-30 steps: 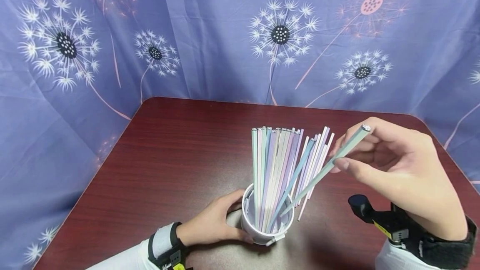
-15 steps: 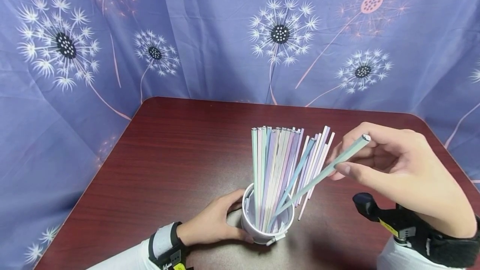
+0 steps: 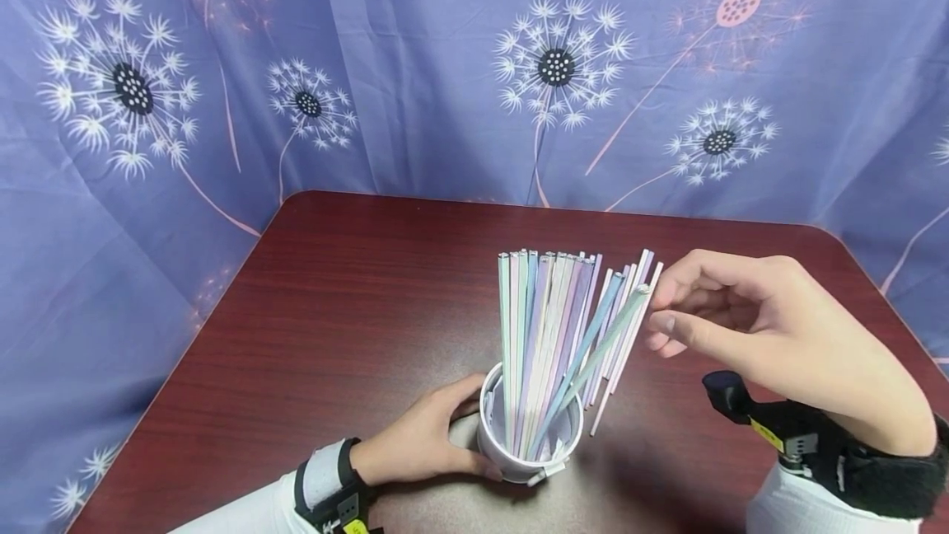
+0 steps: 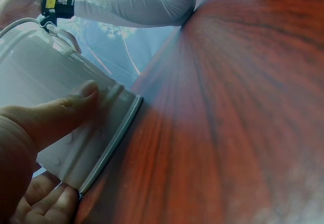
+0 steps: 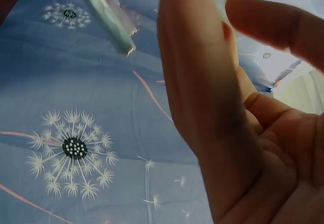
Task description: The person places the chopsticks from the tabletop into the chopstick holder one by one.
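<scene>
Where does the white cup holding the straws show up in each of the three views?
Head: the white cup stands at lower centre on the table, gripped by the left hand.
Left wrist: its wall fills the upper left, with a fingertip pressed on it.
Right wrist: not in view; only a straw tip and the right hand.
Shared landmark: the dandelion curtain.

The round white cup (image 3: 528, 442) near the middle looks like smooth, slightly glossy plastic, and the pastel straws (image 3: 552, 336) standing in it look like matt paper. The dark red-brown desk (image 3: 356, 328) has a polished wood-grain finish with a soft sheen. Behind it hangs a blue dandelion-print curtain (image 3: 415, 81) of soft, creased cloth.
</scene>
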`<state>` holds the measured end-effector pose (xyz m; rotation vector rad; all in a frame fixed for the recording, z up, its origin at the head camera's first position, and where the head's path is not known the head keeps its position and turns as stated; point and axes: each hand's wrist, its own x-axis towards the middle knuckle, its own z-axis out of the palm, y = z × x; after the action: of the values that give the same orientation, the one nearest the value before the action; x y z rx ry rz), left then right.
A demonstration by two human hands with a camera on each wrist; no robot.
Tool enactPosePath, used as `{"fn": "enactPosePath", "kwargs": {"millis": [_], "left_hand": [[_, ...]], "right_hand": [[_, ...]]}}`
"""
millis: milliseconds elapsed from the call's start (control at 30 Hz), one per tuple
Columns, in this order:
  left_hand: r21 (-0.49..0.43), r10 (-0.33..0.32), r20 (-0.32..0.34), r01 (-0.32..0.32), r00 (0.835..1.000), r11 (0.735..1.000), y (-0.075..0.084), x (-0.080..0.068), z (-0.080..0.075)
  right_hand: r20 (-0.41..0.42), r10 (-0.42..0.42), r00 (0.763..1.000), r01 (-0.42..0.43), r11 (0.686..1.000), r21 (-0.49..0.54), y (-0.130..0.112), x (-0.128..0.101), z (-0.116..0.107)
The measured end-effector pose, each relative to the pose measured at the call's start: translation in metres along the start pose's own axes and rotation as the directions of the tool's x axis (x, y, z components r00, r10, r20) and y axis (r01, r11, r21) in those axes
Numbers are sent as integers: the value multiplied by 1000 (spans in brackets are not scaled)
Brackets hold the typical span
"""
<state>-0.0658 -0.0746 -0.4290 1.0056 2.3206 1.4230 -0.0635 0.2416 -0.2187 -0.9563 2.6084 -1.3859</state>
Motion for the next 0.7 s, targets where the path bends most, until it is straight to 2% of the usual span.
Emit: {"fn": "enactPosePath", "kwargs": {"millis": [200, 333, 400, 533, 600, 700], "left_hand": [[-1, 4, 0, -4, 1000, 1000, -1, 0, 1], [1, -4, 2, 4, 1000, 1000, -1, 1, 1], [2, -9, 3, 9, 1000, 1000, -1, 1, 0], [0, -18, 5, 18, 1000, 1000, 0, 1, 0], [0, -20, 5, 20, 1000, 1000, 0, 1, 0], [1, -21, 6, 21, 1000, 1000, 1, 0, 0]], "right_hand": [[-27, 14, 1000, -15, 999, -43, 1, 2, -1], [-82, 102, 991, -105, 994, -31, 2, 4, -2], [-138, 178, 974, -186, 981, -48, 7, 7, -4], [-267, 301, 916, -347, 926, -148, 32, 16, -11], [-318, 334, 887, -412, 883, -222, 48, 21, -16], [-356, 362, 861, -478, 815, -327, 77, 27, -23]]}}
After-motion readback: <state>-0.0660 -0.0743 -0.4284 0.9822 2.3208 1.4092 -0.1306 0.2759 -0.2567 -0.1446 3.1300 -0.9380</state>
